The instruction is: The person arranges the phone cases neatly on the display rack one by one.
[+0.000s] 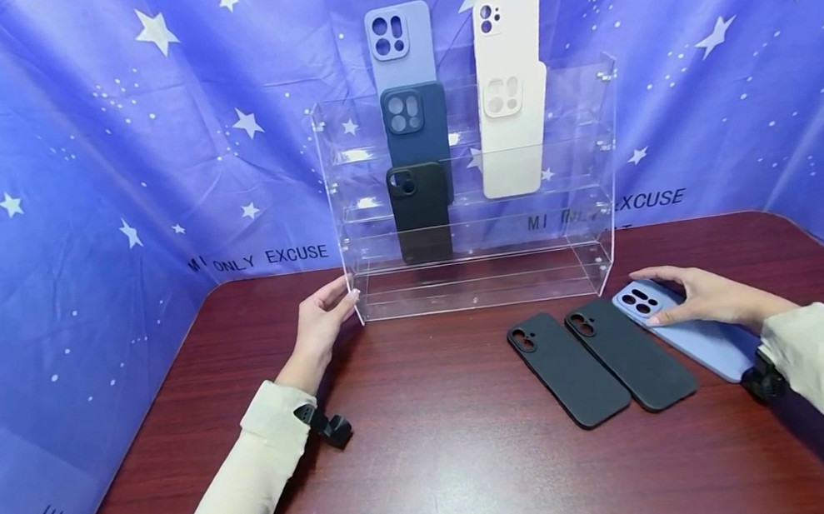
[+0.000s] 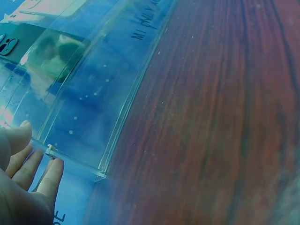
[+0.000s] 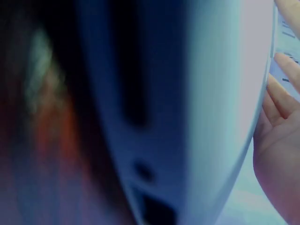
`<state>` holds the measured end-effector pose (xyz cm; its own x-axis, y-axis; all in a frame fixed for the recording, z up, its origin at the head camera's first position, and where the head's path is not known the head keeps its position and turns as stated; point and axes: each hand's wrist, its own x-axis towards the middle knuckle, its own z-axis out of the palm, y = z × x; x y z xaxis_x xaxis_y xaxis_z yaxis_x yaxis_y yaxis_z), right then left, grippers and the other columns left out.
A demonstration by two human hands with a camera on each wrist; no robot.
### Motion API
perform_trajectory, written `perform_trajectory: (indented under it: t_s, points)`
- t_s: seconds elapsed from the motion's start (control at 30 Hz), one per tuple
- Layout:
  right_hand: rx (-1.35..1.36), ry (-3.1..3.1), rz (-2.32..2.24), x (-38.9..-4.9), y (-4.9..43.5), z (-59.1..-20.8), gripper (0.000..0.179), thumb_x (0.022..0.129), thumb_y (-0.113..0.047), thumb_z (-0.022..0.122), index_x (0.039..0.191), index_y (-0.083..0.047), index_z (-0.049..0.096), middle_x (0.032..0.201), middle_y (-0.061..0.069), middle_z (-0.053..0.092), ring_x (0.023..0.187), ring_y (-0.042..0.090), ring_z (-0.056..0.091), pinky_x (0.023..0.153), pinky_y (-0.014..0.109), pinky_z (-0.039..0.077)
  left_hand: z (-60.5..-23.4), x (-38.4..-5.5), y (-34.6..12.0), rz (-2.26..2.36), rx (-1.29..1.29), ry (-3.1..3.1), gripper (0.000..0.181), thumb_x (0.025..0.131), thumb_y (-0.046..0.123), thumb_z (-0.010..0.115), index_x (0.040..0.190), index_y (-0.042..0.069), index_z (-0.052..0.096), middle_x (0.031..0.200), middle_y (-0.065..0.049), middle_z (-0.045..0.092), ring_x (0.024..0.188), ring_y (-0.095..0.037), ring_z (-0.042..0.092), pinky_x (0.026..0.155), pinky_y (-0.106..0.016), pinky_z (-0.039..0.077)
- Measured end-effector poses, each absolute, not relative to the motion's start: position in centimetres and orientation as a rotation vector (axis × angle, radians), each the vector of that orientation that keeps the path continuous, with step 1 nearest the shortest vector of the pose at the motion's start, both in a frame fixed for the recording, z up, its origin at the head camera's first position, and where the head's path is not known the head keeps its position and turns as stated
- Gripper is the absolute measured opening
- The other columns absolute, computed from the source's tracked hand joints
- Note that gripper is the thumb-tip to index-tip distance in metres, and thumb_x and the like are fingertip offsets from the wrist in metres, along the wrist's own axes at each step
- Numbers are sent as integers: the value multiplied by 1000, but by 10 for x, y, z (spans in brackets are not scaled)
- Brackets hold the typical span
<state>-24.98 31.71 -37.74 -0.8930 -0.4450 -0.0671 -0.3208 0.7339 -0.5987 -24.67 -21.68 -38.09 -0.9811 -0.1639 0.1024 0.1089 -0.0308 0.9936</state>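
My left hand (image 1: 321, 325) is at the lower left side of a clear acrylic display stand (image 1: 476, 292). Its fairly straight fingers touch the side panel, with the thumb at the front edge, as the left wrist view shows. On the right, my right hand (image 1: 710, 297) holds a light blue phone case (image 1: 703, 344) across its camera end, thumb on the near side and fingers on the far side. The case looms large and blurred in the right wrist view. Left of it, two black phone cases (image 1: 569, 370) (image 1: 632, 354) lie side by side on the table.
On the stand's tiers are a light blue case (image 1: 407, 65), a dark blue case (image 1: 433, 142), a black case (image 1: 423, 222) and two white cases (image 1: 520, 36) (image 1: 514, 154). The dark red wooden table (image 1: 416, 441) meets a blue star-print curtain (image 1: 107, 155) behind and at the sides.
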Motion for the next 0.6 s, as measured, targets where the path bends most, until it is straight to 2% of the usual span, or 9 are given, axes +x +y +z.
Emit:
perform_trajectory:
  t_s: [0.13,0.27,0.43,0.6]
  points:
    - [-613,2742,-880,-249,317,-378,75,80,-29,76,141,-4,39,138,25,41,96,9,45,73,23,40,-381,-246,-216,-2126,52,-2046,41,88,-5,60,128,-8,52,130,-26,52,86,4,61,87,-26,52]
    - [-630,2766,-847,-248,315,-378,78,78,-29,77,141,-2,38,136,26,40,99,18,45,73,25,39,-380,-246,-216,-2128,46,-2049,41,88,-5,60,128,-8,52,130,-27,51,86,4,61,86,-25,52]
    - [-676,2812,-816,-247,310,-376,87,74,-27,80,141,3,33,135,31,35,111,36,39,83,43,38,-380,-245,-216,-2122,54,-2048,40,88,-5,60,128,-8,53,130,-29,51,86,3,61,83,-22,53]
    - [-699,2825,-849,-247,305,-369,92,70,-23,83,140,8,32,133,34,35,119,46,34,88,58,35,-380,-244,-216,-2126,51,-2040,41,88,-5,60,127,-8,53,129,-29,51,86,3,61,86,-27,52]
